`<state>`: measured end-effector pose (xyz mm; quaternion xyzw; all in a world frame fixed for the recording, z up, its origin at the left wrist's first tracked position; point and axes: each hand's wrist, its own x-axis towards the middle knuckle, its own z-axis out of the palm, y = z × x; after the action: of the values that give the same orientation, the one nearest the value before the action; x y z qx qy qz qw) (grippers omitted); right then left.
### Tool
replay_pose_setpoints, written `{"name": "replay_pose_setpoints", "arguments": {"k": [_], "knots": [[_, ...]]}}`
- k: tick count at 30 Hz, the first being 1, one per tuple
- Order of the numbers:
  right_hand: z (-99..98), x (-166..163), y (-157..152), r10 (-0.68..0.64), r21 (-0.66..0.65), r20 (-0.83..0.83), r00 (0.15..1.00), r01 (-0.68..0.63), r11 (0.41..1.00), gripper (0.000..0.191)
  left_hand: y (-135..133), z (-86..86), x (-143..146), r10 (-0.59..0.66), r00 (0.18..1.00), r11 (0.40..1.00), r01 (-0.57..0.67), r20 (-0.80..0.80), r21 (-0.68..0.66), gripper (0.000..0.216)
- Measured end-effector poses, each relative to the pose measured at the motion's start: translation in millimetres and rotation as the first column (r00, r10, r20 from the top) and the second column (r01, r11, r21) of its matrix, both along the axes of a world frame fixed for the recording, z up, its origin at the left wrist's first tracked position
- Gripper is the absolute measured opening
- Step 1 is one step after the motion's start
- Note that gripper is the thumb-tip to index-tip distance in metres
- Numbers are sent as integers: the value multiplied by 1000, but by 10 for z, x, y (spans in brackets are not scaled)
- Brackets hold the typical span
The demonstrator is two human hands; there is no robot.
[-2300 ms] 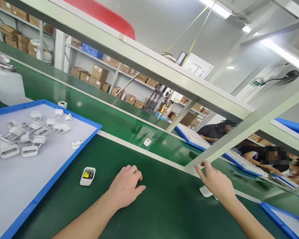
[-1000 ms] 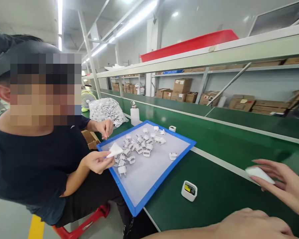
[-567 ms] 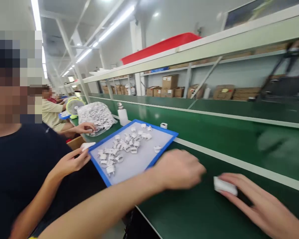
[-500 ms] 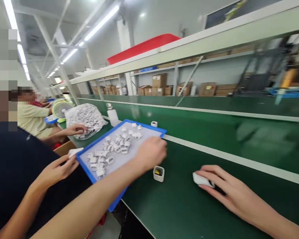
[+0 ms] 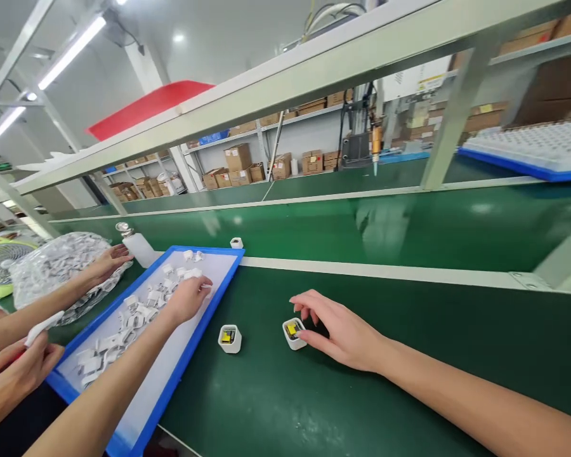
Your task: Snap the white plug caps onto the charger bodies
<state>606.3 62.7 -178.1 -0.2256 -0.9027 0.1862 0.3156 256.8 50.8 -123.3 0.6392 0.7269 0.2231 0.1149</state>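
My left hand (image 5: 189, 298) is over the blue-rimmed tray (image 5: 183, 362), fingers curled in among small white plug pieces (image 5: 145, 311). What its fingertips pinch, if anything, is hidden. On the green bench, my right hand (image 5: 340, 330) has thumb and fingers apart around a white charger housing (image 5: 288, 337), which stands upright with its open top showing yellow and black parts inside. The thumb is at the housing's rim, while the other fingers hover above it. A second white housing (image 5: 235, 344), similar inside, stands between the tray and my right hand.
A co-worker's hands (image 5: 19, 374) are at the left, one with a white piece, the other by a clear bag of white parts (image 5: 57, 266) and a pump bottle (image 5: 140, 249). Another small housing (image 5: 236, 242) stands behind the tray. A shelf rail (image 5: 266, 95) crosses overhead.
My view has turned right. My left hand has moved from the tray's right edge in over the plug pieces. The housing in my right hand now stands upright, with my fingers loosened from it.
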Motion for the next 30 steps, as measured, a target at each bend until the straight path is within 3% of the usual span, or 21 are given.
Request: {"name": "replay_pose_setpoints", "arguments": {"k": [2, 5, 8, 11, 15, 19, 21, 24, 27, 30], "knots": [[-17, 5, -3, -37, 13, -94, 995, 38, 999, 32, -17, 79, 143, -5, 1000, 1000, 5, 14, 22, 24], [-58, 7, -8, -48, 64, -175, 983, 60, 996, 39, -164, 174, 666, -80, 990, 994, 70, 113, 85, 34], [-91, 7, -18, -15, 142, -163, 987, 39, 989, 47, -384, 191, 1330, -292, 882, 956, 264, 369, 124, 27], [-99, 23, -31, -10, 179, -145, 989, 36, 983, 34, -516, 171, 1756, -393, 798, 914, 392, 458, 101, 19], [-56, 38, -47, -46, 94, -230, 972, 69, 993, 23, -572, 69, 1766, -354, 755, 924, 372, 552, 85, 37], [3, 11, -40, -211, -155, -262, 942, 175, 972, 21, -675, -226, 1601, -260, 859, 950, 309, 442, -42, 70], [24, -4, -32, -304, -304, -234, 924, 227, 925, 27, -713, -410, 1581, -288, 892, 937, 337, 348, -88, 67], [56, -9, -30, -369, -434, -170, 914, 267, 860, 32, -672, -609, 1628, -370, 885, 914, 401, 282, -60, 44], [103, -5, -35, -351, -522, -157, 923, 224, 823, 29, -556, -651, 1687, -383, 861, 909, 416, 334, -32, 40], [151, -24, -48, -285, -555, -231, 930, 114, 824, 27, -484, -611, 1693, -352, 835, 916, 400, 423, -25, 48]]}}
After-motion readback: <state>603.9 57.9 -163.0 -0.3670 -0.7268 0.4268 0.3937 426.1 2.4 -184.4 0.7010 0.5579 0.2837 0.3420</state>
